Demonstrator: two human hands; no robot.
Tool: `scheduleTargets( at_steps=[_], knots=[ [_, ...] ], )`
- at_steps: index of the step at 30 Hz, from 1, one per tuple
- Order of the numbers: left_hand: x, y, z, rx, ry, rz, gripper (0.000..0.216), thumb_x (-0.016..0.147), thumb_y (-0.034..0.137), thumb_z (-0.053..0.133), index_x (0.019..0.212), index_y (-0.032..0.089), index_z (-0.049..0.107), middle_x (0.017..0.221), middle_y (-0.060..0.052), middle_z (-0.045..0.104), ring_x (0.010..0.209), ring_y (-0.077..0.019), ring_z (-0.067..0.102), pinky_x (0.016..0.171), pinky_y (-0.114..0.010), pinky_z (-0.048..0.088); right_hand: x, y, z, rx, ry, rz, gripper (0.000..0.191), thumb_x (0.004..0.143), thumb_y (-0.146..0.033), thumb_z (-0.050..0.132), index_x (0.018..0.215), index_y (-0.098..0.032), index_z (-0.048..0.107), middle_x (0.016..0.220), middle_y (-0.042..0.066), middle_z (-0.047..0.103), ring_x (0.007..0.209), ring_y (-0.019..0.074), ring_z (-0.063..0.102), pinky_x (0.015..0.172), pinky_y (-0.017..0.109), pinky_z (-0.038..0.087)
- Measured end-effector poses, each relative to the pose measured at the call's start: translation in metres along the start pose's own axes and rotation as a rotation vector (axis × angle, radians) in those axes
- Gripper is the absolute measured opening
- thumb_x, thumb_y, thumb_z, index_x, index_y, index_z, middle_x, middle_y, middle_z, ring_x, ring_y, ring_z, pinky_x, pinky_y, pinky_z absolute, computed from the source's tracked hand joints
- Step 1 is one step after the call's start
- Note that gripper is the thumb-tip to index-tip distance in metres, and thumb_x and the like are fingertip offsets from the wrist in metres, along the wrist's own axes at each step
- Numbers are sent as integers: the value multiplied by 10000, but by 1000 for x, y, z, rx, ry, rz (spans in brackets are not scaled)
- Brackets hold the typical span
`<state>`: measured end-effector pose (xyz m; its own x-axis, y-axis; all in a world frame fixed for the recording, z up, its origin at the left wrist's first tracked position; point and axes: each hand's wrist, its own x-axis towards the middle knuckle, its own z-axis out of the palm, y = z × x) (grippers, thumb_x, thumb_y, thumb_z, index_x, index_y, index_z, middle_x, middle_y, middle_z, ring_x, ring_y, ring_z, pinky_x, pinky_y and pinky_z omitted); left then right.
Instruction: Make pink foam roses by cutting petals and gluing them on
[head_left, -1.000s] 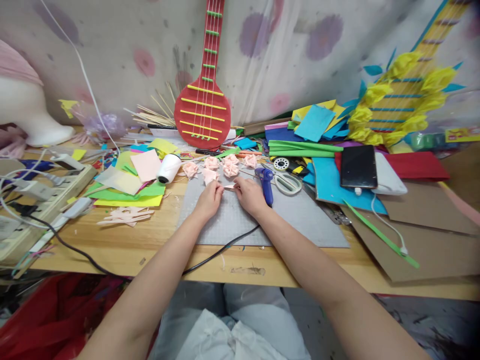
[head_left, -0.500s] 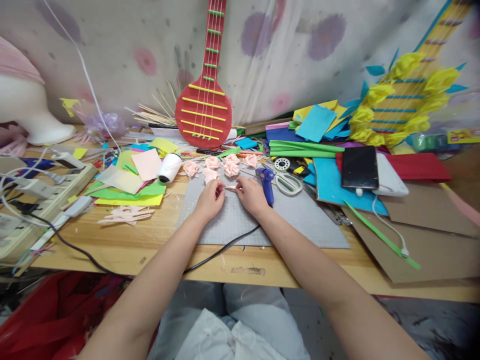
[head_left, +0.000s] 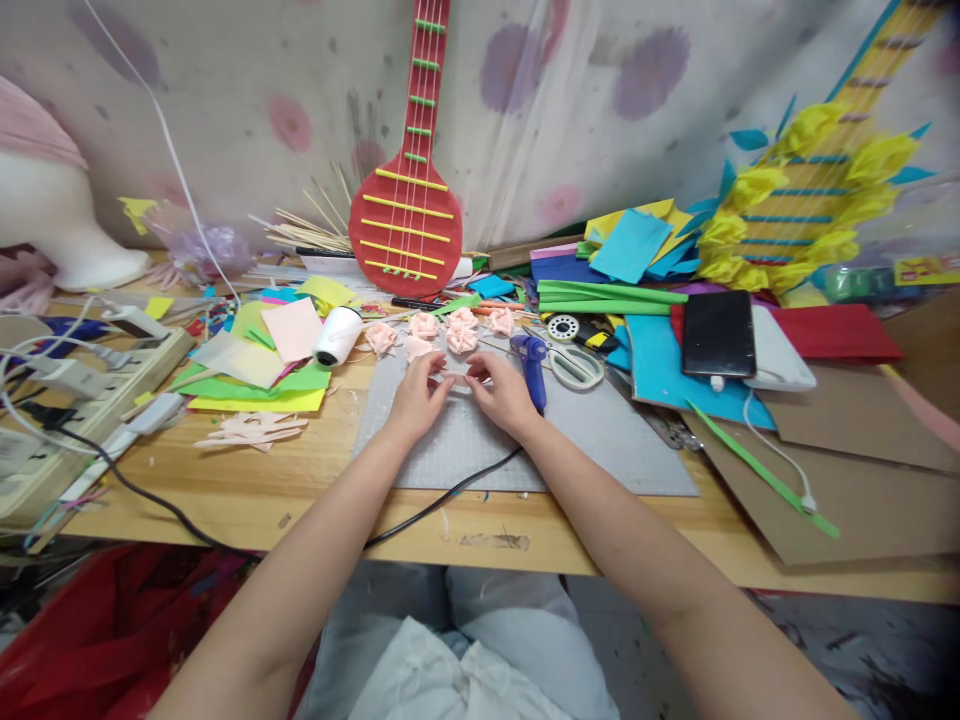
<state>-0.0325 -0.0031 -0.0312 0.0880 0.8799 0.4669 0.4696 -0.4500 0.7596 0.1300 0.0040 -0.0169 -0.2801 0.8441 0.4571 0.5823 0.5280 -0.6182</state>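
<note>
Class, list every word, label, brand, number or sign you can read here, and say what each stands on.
No text can be read for certain.
Yellow packet, far right: a red marking, too blurred to read.
Mat: a fine grid; any numbers are too small to read.
Phone: dark screen, no readable text.

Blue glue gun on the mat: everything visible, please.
The glue gun is blue, apparently plastic, with a short body and a handle angled toward the person. It lies on the grey mat, between the right hand and the scissors. Whether the hand touches it, or the black cord joins it, I can't tell.
</note>
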Motion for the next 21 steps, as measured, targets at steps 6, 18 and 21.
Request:
scheduleTargets(
  at_steps=[6,18,21],
  knots=[
    [1,-1,0,-89,44,-69,348,739,188,576,1071,199,472,978,-61,544,800,-127,568,663,-265,479,1,3,2,23,19,26,202,799,-204,473,988,-179,540,828,58,608,786,173,551,746,306,443],
    [1,6,0,-35,10,-131,335,704,201,608,1005,203,461,764,19,518,634,-94,509,600,-233,435,2,2,2,29,21,35,198,797,-208,484,980,-174,552,843,68,610,816,185,546,758,316,443],
    [1,8,0,-21,-19,-169,355,661,216,649,941,203,431,747,36,509,593,-81,505,576,-223,418,2,1,3,14,13,46,194,799,-208,487,978,-176,553,841,66,613,803,184,548,755,320,440]
  ],
)
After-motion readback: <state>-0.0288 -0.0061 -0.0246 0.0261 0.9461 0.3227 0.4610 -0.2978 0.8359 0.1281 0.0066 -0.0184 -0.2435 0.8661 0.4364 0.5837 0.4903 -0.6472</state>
